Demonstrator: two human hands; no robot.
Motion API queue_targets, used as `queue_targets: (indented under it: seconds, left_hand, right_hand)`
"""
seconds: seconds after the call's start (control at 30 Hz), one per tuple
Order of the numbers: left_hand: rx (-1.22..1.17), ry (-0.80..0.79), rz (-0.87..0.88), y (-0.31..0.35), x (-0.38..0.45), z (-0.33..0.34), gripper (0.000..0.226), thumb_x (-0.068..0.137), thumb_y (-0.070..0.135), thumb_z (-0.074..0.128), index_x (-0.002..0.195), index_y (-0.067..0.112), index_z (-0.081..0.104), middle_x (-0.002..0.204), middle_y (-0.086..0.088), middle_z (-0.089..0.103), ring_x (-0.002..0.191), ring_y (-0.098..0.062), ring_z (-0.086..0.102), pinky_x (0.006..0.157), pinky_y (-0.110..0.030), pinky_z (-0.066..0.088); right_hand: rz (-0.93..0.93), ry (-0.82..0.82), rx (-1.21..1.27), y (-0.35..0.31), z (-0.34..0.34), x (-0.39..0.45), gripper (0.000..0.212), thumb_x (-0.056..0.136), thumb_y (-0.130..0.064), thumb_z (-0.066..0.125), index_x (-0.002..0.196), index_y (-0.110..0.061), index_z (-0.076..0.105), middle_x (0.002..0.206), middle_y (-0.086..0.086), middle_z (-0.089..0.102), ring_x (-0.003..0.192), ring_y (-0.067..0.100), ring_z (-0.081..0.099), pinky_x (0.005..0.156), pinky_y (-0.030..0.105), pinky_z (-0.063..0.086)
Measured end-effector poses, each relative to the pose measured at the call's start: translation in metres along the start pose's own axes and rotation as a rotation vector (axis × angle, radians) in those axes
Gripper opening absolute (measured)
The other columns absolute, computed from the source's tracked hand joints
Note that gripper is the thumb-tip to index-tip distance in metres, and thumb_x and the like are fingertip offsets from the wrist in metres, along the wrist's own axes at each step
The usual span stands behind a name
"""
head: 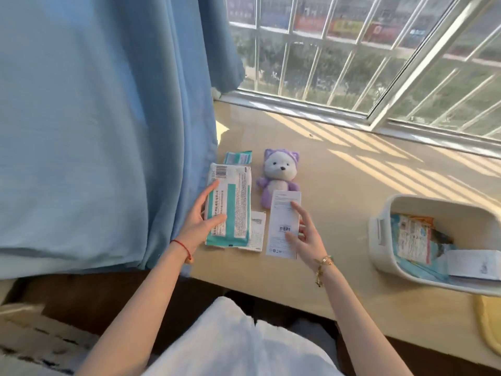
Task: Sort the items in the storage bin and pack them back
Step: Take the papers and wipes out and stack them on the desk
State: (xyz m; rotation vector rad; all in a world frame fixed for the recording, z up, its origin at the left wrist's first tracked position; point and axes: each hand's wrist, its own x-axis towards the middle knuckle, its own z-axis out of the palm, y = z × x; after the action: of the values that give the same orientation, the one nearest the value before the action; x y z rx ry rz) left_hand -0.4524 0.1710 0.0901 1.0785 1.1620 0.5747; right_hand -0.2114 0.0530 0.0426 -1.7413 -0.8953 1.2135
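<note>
On the beige windowsill lies a large white and teal packet (233,204), and my left hand (202,218) rests on its left edge with straight fingers. My right hand (303,229) lies with spread fingers on a white rectangular box (282,221) that has a barcode. A purple and white plush toy (279,175) sits just behind the box. A small teal sachet (238,157) lies behind the large packet, and a small white sachet (256,232) peeks out between packet and box. The white storage bin (385,240) stands at the right, holding several packets and a white paper.
A blue curtain (108,118) hangs at the left, touching the packet's side. A barred window (352,55) runs along the back of the sill. Sunlit sill surface (352,169) stretches between the plush toy and the bin. A yellow object (488,321) shows below the bin.
</note>
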Motion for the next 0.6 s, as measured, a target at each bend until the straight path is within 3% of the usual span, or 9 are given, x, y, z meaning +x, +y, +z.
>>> queue_targets:
  seconds: [0.07, 0.23, 0.43, 0.6]
  left_hand:
    - [0.033, -0.019, 0.001, 0.002, 0.017, -0.022, 0.079, 0.085, -0.007, 0.063, 0.136, 0.049, 0.043, 0.129, 0.003, 0.054, 0.116, -0.018, 0.059, 0.08, -0.042, 0.059]
    - [0.063, -0.035, -0.017, 0.001, 0.071, -0.052, 0.079, 0.085, -0.007, 0.063, 0.135, 0.05, 0.043, 0.127, -0.001, 0.054, 0.115, -0.018, 0.058, 0.08, -0.043, 0.059]
    - [0.07, -0.055, -0.023, -0.009, 0.153, -0.045, 0.077, 0.085, -0.006, 0.064, 0.139, 0.044, 0.042, 0.124, 0.001, 0.054, 0.112, -0.017, 0.059, 0.073, -0.03, 0.059]
    - [0.115, -0.076, -0.023, -0.039, 0.223, -0.035, 0.076, 0.086, -0.003, 0.064, 0.137, 0.048, 0.04, 0.127, -0.003, 0.052, 0.111, -0.015, 0.058, 0.072, -0.027, 0.058]
  right_hand:
    - [0.014, 0.029, -0.006, -0.003, 0.022, 0.01, 0.064, 0.085, -0.019, 0.057, 0.135, -0.052, 0.037, 0.125, 0.013, 0.054, 0.094, 0.021, 0.064, 0.067, 0.021, 0.054]
    - [0.04, 0.07, -0.024, -0.006, 0.052, 0.039, 0.066, 0.091, -0.009, 0.058, 0.137, -0.05, 0.036, 0.131, 0.007, 0.053, 0.097, 0.022, 0.064, 0.07, 0.024, 0.056]
    - [0.067, 0.106, -0.012, -0.002, 0.061, 0.078, 0.064, 0.086, -0.019, 0.058, 0.138, -0.049, 0.036, 0.136, 0.002, 0.051, 0.097, 0.021, 0.063, 0.072, 0.024, 0.056]
    - [0.086, 0.119, 0.032, 0.018, 0.068, 0.122, 0.066, 0.091, -0.005, 0.058, 0.139, -0.045, 0.038, 0.131, 0.004, 0.054, 0.092, 0.016, 0.062, 0.071, 0.025, 0.056]
